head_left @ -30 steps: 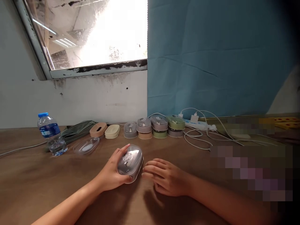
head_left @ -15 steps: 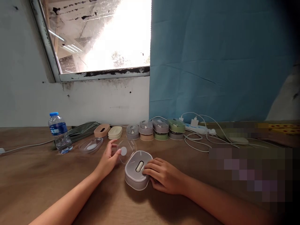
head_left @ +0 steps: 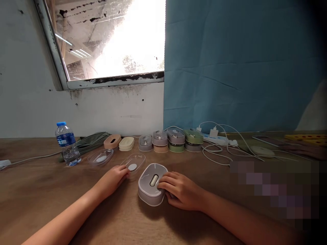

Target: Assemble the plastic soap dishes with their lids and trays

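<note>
A grey oval plastic box (head_left: 147,194) with a pale pill-shaped piece (head_left: 154,180) in its top is tilted above the table in front of me. My right hand (head_left: 180,191) grips it by its right side, fingers over the rim and thumb below. To its left, a clear plastic cover (head_left: 138,162) with a white round spot lies on the table. The fingers of my left hand (head_left: 114,178) are closed at the cover's near left edge; the fingertips are partly hidden. Another clear cover (head_left: 107,155) lies further left.
A water bottle (head_left: 66,144), a dark green cloth bag (head_left: 89,143), a peach box top (head_left: 111,141) and cream pieces (head_left: 126,143) stand at the back. Several stacked boxes (head_left: 176,136) line the wall. Cables and a power strip (head_left: 217,139) lie right, near a person's hand (head_left: 305,149).
My left hand has lowered the clear cover from a tilted position down onto the table. The grey box stays in my right hand, almost unmoved. A person's hand has appeared at the far right.
</note>
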Demonstrator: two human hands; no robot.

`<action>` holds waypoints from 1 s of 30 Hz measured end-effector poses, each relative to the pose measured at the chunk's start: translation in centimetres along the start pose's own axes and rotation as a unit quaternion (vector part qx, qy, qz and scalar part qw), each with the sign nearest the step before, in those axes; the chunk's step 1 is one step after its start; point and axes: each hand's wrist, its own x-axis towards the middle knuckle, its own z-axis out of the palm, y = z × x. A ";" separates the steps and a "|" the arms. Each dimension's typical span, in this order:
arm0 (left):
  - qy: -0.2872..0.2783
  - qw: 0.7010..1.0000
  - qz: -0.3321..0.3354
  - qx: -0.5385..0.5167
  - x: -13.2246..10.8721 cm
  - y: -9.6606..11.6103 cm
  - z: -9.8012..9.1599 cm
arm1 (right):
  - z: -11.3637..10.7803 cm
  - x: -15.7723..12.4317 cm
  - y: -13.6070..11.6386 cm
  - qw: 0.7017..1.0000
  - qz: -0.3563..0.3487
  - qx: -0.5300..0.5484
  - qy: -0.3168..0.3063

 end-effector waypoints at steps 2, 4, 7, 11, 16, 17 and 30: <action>0.024 0.999 -0.021 0.004 -0.2 -0.6 -1.5 | 0.0 0.0 0.0 1.000 0.001 0.001 -0.001; 0.072 0.996 -0.049 0.030 -0.6 -2.0 -3.5 | 0.0 -0.1 0.1 1.000 0.001 0.002 -0.001; 0.109 0.987 -0.098 0.062 -2.0 -5.1 -5.8 | 0.1 -0.1 0.1 1.000 0.000 0.004 0.000; 0.088 0.982 -0.161 0.052 -4.1 -8.8 -6.1 | 0.1 -0.1 0.1 1.000 0.000 0.009 -0.001; 0.070 0.983 -0.169 0.007 -5.0 -10.6 -5.1 | 0.0 -0.1 0.1 1.000 0.003 0.012 -0.001; 0.078 0.983 -0.167 0.006 -4.9 -10.4 -5.2 | 0.0 -0.1 0.1 1.000 0.003 0.012 -0.001; -0.062 0.984 0.110 -0.127 0.7 7.6 1.3 | 0.2 -0.4 -0.4 0.984 -0.048 -0.119 0.125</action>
